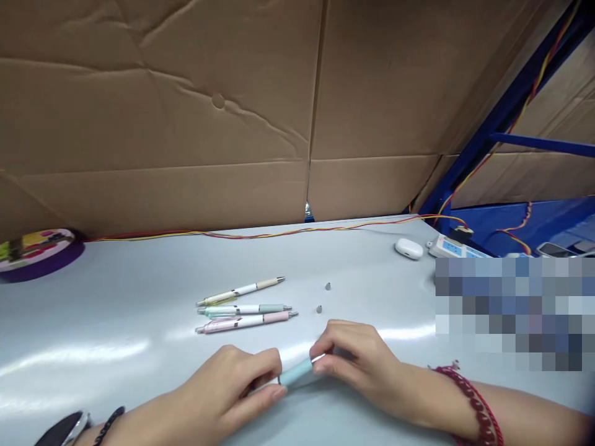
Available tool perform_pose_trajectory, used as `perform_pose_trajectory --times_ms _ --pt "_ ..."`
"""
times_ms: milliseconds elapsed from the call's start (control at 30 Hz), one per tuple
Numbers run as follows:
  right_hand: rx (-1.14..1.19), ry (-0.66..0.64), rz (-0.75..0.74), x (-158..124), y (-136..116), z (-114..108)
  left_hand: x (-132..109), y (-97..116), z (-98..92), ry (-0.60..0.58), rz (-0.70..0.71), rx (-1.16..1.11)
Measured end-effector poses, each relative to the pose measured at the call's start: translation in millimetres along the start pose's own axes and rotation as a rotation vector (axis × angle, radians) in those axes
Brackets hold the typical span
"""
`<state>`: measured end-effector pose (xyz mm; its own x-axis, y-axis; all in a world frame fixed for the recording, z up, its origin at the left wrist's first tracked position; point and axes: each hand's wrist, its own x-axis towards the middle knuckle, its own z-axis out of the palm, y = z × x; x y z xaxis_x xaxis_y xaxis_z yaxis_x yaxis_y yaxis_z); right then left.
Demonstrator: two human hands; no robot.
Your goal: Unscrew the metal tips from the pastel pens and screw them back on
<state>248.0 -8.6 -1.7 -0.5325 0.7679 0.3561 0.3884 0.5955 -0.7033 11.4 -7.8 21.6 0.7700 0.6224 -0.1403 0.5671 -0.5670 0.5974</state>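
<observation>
My left hand (232, 387) is closed around the barrel of a light blue pen (296, 372), low in the middle of the head view. My right hand (360, 365) pinches the metal end of that same pen. Just beyond my hands three finished pens lie side by side on the pale table (116, 297): a yellow pen (242, 290), a green pen (244, 309) and a pink pen (246, 321). Two small metal tips (328, 286) (319, 308) stand loose to the right of them.
A cardboard wall (209, 111) rises behind the table, with a red and yellow twisted wire (260, 235) along its foot. A purple tape roll (39, 251) sits far left. A white earbud case (409, 248) and a small device (453, 246) lie at the right by a blue frame (493, 130).
</observation>
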Motion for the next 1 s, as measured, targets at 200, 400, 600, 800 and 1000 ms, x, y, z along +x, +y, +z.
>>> perform_pose_trajectory --times_ms 200,400,600,800,1000 --pt "-0.119 -0.235 -0.007 2.2 2.0 0.0 0.8 2.5 -2.1 -0.025 -0.007 0.053" --pt "-0.055 -0.275 -0.084 0.1 0.7 -13.3 -1.5 1.3 -2.7 -0.046 0.009 0.084" --pt "-0.193 -0.33 -0.235 -0.1 5.1 -8.3 -1.2 2.5 -2.2 -0.045 0.048 0.102" --pt "-0.263 -0.306 -0.218 -2.0 5.5 -7.1 -0.5 3.7 -1.7 -0.036 0.043 0.071" --pt "-0.138 -0.353 -0.138 -3.1 2.4 -5.9 -3.3 0.6 -1.5 0.033 0.091 0.021"
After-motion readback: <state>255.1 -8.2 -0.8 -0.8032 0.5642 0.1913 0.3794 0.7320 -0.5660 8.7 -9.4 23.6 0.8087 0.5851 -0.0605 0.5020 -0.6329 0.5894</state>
